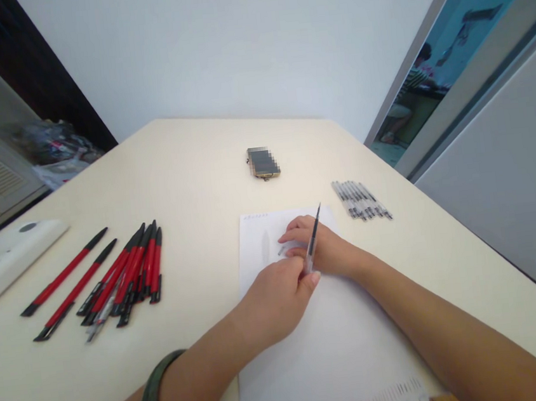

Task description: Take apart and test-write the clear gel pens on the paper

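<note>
My left hand [280, 295], a green bangle [157, 397] on its wrist, is closed on a slim pen refill [314, 234] with a clear lower part. The dark pointed end of the refill tilts upward. Just beyond it, my right hand [323, 242] lies low over the white paper [303, 350], fingers apart and stretched to the left. A small grey piece [281, 250] shows on the paper by those fingertips; its kind is too small to tell. Under both hands the paper is partly hidden.
Several red and black pens [132, 272] lie at the left, beside a white device [10, 259]. Clear pen refills [361, 200] form a row at the right. A blurred dark object [263, 163] sits farther back. Through the doorway a person [409, 90] is seated.
</note>
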`<state>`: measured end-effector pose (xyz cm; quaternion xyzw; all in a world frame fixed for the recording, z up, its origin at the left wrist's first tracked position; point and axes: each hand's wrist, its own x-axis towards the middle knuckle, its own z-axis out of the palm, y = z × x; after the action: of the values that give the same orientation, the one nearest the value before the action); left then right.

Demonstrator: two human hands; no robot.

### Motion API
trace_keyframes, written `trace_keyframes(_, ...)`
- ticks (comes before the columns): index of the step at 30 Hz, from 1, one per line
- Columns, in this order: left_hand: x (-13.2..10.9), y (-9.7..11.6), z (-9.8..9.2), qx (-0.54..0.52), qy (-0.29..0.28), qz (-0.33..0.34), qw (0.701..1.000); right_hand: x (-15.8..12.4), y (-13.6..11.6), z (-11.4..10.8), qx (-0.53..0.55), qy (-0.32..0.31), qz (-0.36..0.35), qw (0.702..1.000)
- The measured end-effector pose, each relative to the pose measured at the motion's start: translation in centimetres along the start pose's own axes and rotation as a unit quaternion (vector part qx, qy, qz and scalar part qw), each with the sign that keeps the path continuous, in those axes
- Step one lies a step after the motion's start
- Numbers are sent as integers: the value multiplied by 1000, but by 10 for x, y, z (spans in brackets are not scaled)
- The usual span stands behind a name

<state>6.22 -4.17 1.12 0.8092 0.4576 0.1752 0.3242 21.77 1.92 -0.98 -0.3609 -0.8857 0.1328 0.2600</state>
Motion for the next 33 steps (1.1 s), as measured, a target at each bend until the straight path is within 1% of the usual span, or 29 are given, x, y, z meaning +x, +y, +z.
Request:
trace_keyframes(3, 1, 1, -1, -3, 5, 11, 1000, 0, -3, 3, 2, -16, -8, 1000)
trace_keyframes(11, 0, 1, -1, 6, -4, 0, 1000, 2, -7, -1, -28, -54, 6, 998)
trace_keyframes(14, 1, 2, -1, 14, -5, -5, 1000, 2, -7, -3, -30, -47, 36, 998)
trace_keyframes(16, 1, 2, -2, 16, -6, -7, 1000, 1, -4, -7, -16, -20, 76, 997)
trace_keyframes(18, 1, 3, -3, 17, -7, -7, 1000, -1, -1, -13, -1, 28, 110, 993)
trace_keyframes(21, -1, 3, -3, 16, -3, -3, 1000, -4, 6, -23, 2, 110, 131, 985)
trace_keyframes(23, -2, 3, -3, 18, -3, 0, 1000, -6, 9, -28, 12, 148, 141, 979)
trace_keyframes(24, -2, 2, -3, 20, -4, 0, 1000, -7, 9, -30, 35, 164, 155, 974)
trace_keyframes(26, -2, 2, -2, 24, -7, 2, 1000, -7, 6, -34, 144, 200, 194, 950)
trace_keyframes(28, -2, 2, -2, 29, -8, 3, 1000, -7, 2, -37, 295, 221, 222, 903)
trace_keyframes(30, -2, 3, -2, 36, -10, 4, 999, -6, -3, -39, 413, 225, 228, 853)
trace_keyframes(31, -1, 3, -2, 41, -9, 4, 999, -6, -5, -40, 448, 224, 229, 835)
trace_keyframes(33, -1, 4, -2, 50, -8, 4, 999, -6, -8, -42, 487, 224, 231, 812)
